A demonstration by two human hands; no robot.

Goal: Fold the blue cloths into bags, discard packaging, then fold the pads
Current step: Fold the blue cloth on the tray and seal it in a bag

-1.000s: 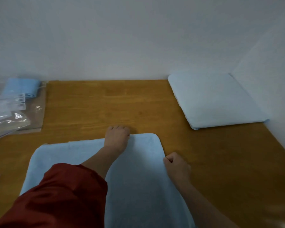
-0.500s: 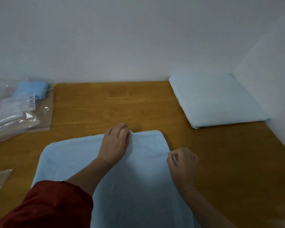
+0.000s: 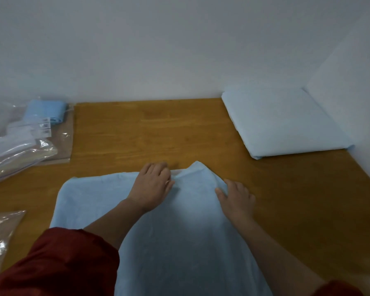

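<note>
Seemingly, clear bags (image 3: 19,147) hold a folded blue cloth (image 3: 45,110).

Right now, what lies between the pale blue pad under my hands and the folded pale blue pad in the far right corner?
In the head view, only bare wooden tabletop separates the spread pale blue pad from the folded pad.

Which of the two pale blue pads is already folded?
The far pad, a neat square in the right corner by the wall. The near pad lies spread open in front of the person.
</note>
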